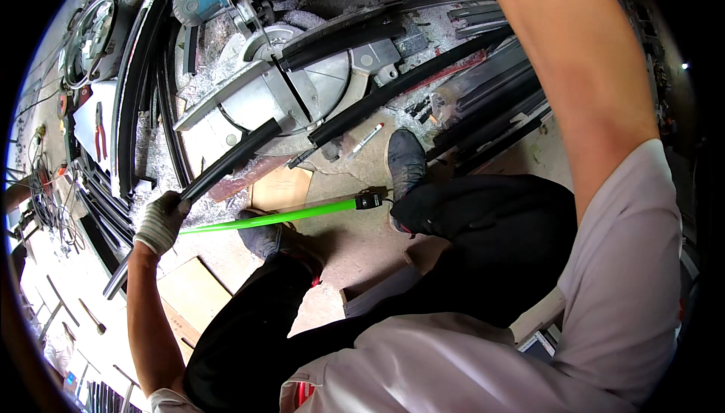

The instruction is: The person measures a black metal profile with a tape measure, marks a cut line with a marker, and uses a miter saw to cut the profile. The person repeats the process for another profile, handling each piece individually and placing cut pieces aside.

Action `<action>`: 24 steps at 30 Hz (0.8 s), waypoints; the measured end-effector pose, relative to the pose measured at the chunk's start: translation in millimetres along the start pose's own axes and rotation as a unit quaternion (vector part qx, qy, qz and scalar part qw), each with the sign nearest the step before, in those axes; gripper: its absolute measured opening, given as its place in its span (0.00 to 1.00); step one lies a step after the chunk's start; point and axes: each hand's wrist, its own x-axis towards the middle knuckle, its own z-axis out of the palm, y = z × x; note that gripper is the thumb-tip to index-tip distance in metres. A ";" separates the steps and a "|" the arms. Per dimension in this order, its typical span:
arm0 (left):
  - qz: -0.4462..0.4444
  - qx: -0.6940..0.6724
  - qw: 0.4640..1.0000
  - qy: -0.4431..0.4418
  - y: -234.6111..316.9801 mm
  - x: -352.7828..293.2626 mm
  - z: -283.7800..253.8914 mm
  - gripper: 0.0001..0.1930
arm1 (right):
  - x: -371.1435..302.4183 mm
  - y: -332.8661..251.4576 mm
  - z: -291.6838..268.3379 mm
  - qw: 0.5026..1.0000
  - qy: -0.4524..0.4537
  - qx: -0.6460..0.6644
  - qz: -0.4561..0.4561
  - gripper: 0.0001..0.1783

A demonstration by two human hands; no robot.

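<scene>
My left hand (158,224), in a white knit glove, is closed around a long black bar (230,160). That bar slants up to the right, its far end resting by the silver base (323,84) of a miter saw. A bright green tape measure blade (276,218) runs from beside my left hand to a dark case (368,200) near my right shoe. Whether my left fingers also pinch the blade is hidden. My bare right forearm (581,58) reaches up past the top edge, so my right hand is out of the picture.
The saw's blue motor (200,1) stands at upper left amid metal shavings. Black strips (491,111) lie piled at right; another black bar (400,88) crosses before the saw. Red-handled pliers (100,132), a marker (368,140) and cardboard (283,189) lie around my feet.
</scene>
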 end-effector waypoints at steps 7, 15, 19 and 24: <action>-0.033 0.051 0.998 0.009 56.9 -69.5 -21.5 0.13 | 17.8 29.5 -2.1 0.996 0.045 0.077 -0.023 0.22; -0.064 0.143 0.986 0.064 147.1 -162.3 -37.0 0.09 | -39.1 124.2 -28.7 0.998 0.056 0.007 -0.026 0.23; -0.024 0.160 0.982 0.096 186.2 -176.7 -30.7 0.09 | -127.4 178.9 -87.4 0.937 -0.137 -0.308 0.088 0.20; -0.051 0.197 0.976 0.075 211.4 -180.5 -3.5 0.11 | -168.4 197.3 -96.2 0.764 -0.401 -0.505 0.000 0.26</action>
